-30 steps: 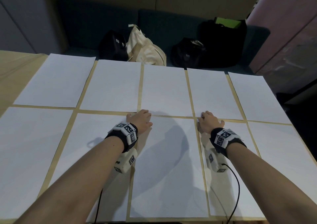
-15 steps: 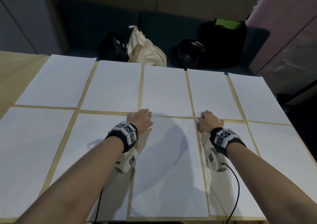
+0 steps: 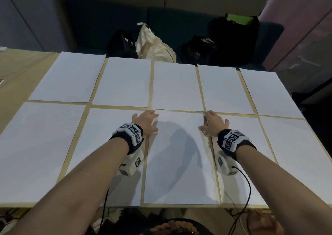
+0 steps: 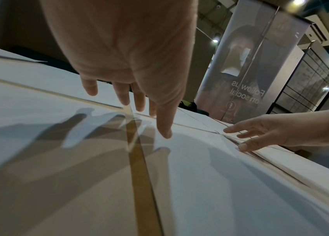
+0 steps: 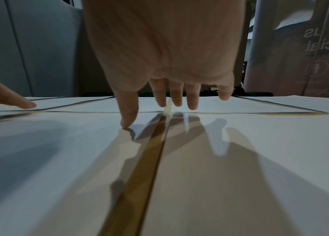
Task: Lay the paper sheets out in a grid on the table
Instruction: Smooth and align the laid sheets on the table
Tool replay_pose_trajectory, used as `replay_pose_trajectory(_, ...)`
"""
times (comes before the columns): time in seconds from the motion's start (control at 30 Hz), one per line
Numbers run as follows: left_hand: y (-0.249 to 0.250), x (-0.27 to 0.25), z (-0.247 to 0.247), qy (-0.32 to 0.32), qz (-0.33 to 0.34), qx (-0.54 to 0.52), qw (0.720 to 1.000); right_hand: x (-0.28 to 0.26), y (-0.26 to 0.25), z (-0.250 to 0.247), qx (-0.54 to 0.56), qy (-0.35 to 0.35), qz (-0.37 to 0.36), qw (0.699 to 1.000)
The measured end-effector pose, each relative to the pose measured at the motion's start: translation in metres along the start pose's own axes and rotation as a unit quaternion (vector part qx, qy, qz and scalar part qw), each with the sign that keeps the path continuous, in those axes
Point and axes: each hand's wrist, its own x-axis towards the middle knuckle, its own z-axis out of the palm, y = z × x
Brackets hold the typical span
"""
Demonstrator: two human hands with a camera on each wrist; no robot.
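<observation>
White paper sheets lie in two rows of several on the wooden table (image 3: 12, 91), with narrow gaps between them. My left hand (image 3: 145, 121) is at the far left corner of the near middle sheet (image 3: 179, 164), fingers straight and spread, thumb tip (image 4: 166, 133) on the paper. My right hand (image 3: 212, 124) is at that sheet's far right corner, fingers also straight, thumb tip (image 5: 126, 125) pressing the sheet's edge. Neither hand holds anything. In the left wrist view my right hand (image 4: 270, 133) lies flat across the gap.
Behind the table's far edge a dark bench holds a black bag (image 3: 122, 44), a cream tote (image 3: 154, 48) and more black bags (image 3: 231, 37). Black cables (image 3: 248, 189) hang from both wrists over the near edge. Bare wood shows at the far left.
Both hands have gone from curled fingers at the sheet's far corners to straight, spread fingers. Their places have hardly shifted, and the sheets lie as before.
</observation>
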Motion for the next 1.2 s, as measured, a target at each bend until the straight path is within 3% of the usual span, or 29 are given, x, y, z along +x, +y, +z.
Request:
replay_pose_trajectory(0.33, 0.002, -0.027, 0.020, 0.001, 0.008, 0.002, 1.000, -0.016, 0.004, 0.011, -0.018, -0.012, 0.008, 1.000)
replay_pose_trajectory(1.2, 0.002, -0.020, 0.016, -0.005, 0.016, 0.022, 1.000, -0.017, 0.000, 0.012, 0.006, 0.000, 0.001, 1.000)
